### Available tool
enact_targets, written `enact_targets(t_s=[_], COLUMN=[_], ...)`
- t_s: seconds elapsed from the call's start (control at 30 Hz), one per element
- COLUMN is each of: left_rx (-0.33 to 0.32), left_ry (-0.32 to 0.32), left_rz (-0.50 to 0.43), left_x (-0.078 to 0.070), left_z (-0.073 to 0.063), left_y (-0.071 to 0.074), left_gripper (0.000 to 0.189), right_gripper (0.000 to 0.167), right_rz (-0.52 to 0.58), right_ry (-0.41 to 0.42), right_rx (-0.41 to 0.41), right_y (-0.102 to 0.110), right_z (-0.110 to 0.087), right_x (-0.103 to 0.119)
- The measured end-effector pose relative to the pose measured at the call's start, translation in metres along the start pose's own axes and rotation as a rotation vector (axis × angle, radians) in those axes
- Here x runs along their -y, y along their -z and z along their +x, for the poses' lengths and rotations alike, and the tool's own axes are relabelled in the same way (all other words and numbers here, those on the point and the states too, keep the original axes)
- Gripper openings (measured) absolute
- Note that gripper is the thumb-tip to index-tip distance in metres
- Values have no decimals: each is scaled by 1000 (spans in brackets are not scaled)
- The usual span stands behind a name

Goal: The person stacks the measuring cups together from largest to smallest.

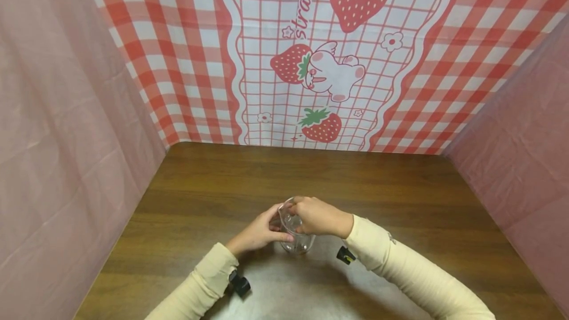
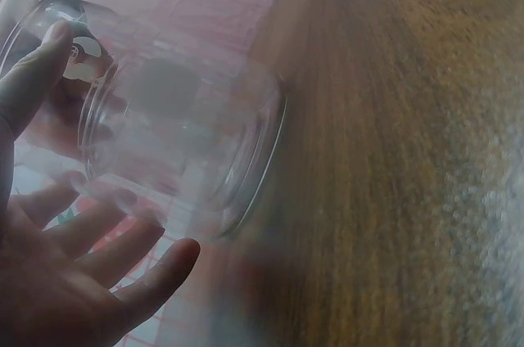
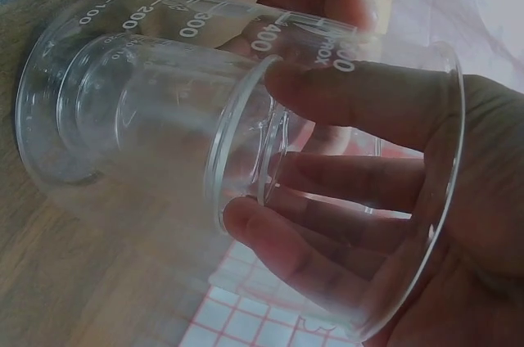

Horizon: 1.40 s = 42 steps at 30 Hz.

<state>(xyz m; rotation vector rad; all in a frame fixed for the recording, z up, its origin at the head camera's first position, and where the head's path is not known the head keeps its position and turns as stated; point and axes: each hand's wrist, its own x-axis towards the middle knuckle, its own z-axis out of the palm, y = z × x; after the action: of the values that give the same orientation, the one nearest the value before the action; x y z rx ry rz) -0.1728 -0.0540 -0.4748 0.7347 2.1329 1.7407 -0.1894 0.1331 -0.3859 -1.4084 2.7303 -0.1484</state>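
A large clear glass beaker (image 1: 298,247) with white volume marks stands on the table in the head view. My left hand (image 1: 259,232) holds it from the left, thumb on the near side and fingers around the far side. My right hand (image 1: 321,217) reaches in through its mouth. In the right wrist view, a smaller glass beaker (image 3: 168,118) sits inside the large one, and the right thumb and fingers grip its rim. Further rims show within it, so more glassware seems nested there; how many pieces cannot be told.
Brown wood-grain table (image 1: 200,177) under both hands. A red-and-white strawberry cloth (image 1: 195,63) hangs at the back, with pink cloths (image 1: 66,137) on both sides. Black wrist cameras (image 1: 240,283) hang below the sleeves, close to the tabletop.
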Motion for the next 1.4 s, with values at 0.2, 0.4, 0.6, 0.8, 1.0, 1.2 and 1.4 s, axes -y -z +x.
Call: enact_targets(t_s=[0.2, 0.4, 0.6, 0.8, 1.0, 1.2, 1.4], left_rx=[-1, -6, -4, -7, -2, 9, 11], left_ry=[-13, -15, -14, -12, -7, -18, -11], left_rz=[-7, -1, -2, 10, 6, 13, 14], left_x=[-1, -1, 0, 1, 1, 1, 1], left_z=[0, 0, 0, -1, -1, -1, 0], left_y=[0, 1, 0, 1, 1, 2, 2], left_gripper=[81, 81, 81, 82, 82, 81, 80], right_gripper=[34, 29, 26, 28, 32, 32, 31], right_rz=[9, -23, -63, -53, -27, 31, 106], right_ry=[14, 10, 7, -7, -15, -9, -21], right_rx=[-1, 19, 31, 28, 13, 1, -8], right_y=[2, 1, 1, 0, -1, 2, 7], right_z=[1, 3, 2, 2, 1, 0, 0], right_x=[1, 1, 2, 3, 3, 4, 0])
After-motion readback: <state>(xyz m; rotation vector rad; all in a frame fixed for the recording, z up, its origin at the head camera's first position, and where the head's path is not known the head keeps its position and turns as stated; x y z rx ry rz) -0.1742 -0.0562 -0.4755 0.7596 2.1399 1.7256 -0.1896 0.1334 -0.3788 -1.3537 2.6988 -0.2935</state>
